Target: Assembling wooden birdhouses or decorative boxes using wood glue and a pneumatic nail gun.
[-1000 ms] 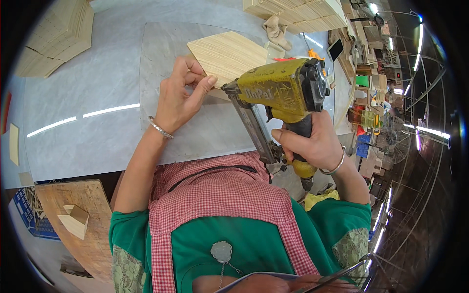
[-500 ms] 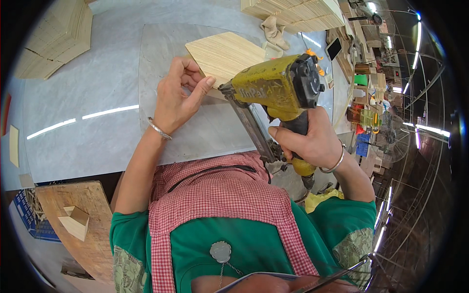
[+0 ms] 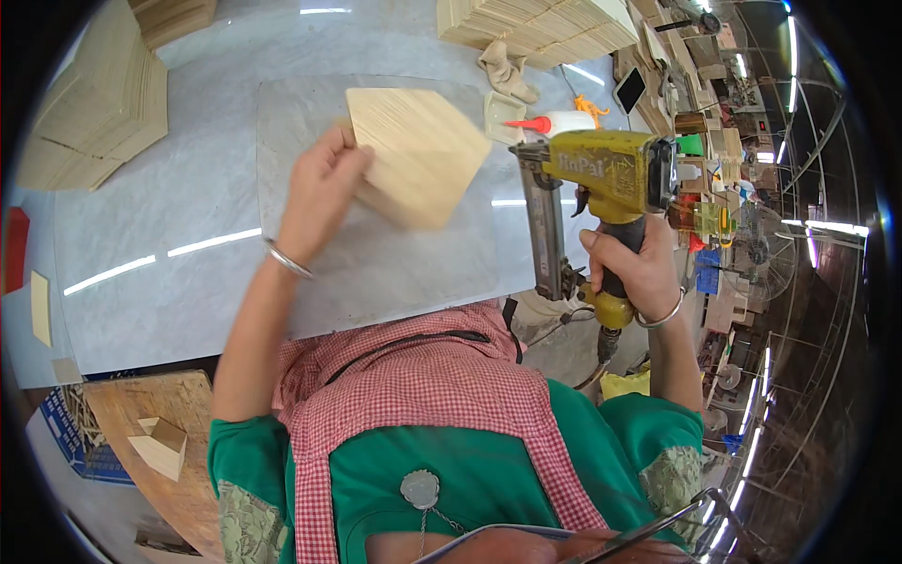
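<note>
Our left hand (image 3: 319, 193) clamps the pale pentagonal wooden block (image 3: 418, 155), its peak pointing right; our right hand (image 3: 631, 268) grips the yellow nail gun (image 3: 592, 188), its magazine running toward us.

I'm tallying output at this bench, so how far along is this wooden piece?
Looks joined: the wooden house-shaped piece reads as one assembled block. In hand: the left hand lifts and tilts it above the grey mat, while the right hand holds the yellow nail gun apart from it. Left: stacks of cut boards behind suggest more pieces to assemble.
</note>
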{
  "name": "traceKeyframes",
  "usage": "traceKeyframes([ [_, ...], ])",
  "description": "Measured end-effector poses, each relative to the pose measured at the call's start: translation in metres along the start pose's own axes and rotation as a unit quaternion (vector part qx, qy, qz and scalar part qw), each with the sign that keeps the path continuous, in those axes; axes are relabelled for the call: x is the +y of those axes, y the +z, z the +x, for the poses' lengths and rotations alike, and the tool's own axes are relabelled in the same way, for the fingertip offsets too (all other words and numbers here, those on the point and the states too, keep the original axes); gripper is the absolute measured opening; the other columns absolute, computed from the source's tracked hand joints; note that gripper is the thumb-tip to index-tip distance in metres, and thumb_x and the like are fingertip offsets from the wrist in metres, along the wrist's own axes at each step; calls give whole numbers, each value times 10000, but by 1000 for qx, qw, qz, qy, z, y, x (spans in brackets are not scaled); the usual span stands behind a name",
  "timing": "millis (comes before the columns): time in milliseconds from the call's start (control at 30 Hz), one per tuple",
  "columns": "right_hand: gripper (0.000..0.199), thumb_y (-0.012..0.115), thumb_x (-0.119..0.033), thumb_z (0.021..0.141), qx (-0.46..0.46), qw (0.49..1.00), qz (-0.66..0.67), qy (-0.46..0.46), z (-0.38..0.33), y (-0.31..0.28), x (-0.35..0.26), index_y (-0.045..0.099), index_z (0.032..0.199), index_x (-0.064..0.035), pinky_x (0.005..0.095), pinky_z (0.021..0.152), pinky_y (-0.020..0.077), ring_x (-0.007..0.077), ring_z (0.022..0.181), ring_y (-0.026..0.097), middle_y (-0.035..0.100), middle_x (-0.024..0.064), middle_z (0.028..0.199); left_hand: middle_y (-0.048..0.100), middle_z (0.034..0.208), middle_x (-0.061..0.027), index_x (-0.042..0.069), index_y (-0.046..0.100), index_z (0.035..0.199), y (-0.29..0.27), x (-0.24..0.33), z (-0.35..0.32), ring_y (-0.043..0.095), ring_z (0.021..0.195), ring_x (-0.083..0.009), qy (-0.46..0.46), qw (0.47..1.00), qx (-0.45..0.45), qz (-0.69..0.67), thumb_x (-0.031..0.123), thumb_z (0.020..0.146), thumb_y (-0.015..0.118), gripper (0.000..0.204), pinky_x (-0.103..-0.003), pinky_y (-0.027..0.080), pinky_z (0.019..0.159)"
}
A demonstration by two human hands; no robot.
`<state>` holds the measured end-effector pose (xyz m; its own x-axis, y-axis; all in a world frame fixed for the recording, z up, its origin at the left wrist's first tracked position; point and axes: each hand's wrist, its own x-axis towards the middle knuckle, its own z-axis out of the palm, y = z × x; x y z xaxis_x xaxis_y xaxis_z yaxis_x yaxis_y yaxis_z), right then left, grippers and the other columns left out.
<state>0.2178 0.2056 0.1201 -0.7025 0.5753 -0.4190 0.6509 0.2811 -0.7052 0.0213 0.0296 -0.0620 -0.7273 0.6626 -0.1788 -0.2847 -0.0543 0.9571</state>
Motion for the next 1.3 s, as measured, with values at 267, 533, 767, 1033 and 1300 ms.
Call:
traceKeyframes([
  [267,230,665,-155,797,57,997,-7,52,14,-12,61,550,852,37,252,441,439,92,445,524,559,29,557,572,722,-36,-4,619,930,-27,58,82,509,676,-144,73,880,-187,431,235,881,538,256,-284,430,647],
  [533,415,613,-223,767,163,920,-350,-66,43,-20,140,545,1066,56,462,599,498,411,656,620,609,247,667,530,1257,-154,96,555,1189,13,40,16,538,1111,-341,333,747,31,575,374,815,656,477,-402,453,871],
  [767,526,626,-240,780,204,872,-445,-14,71,-25,200,467,1211,16,458,612,512,386,668,639,650,218,754,452,1365,-128,130,540,1213,32,35,-1,379,1264,-458,281,704,7,653,397,633,761,676,-560,348,969],
  [1033,713,646,-483,765,230,909,-341,73,91,-24,209,448,1294,-47,468,719,508,395,821,648,665,239,893,499,1304,-129,96,605,1116,12,67,16,484,1189,-365,200,819,-58,534,280,610,732,553,-467,431,927],
  [1300,650,639,-442,788,237,897,-367,67,90,-19,202,472,1270,-39,413,712,515,344,877,644,655,169,1007,493,1322,-119,83,608,1151,0,77,21,533,1155,-265,166,859,-99,473,255,587,713,599,-399,477,901],
])
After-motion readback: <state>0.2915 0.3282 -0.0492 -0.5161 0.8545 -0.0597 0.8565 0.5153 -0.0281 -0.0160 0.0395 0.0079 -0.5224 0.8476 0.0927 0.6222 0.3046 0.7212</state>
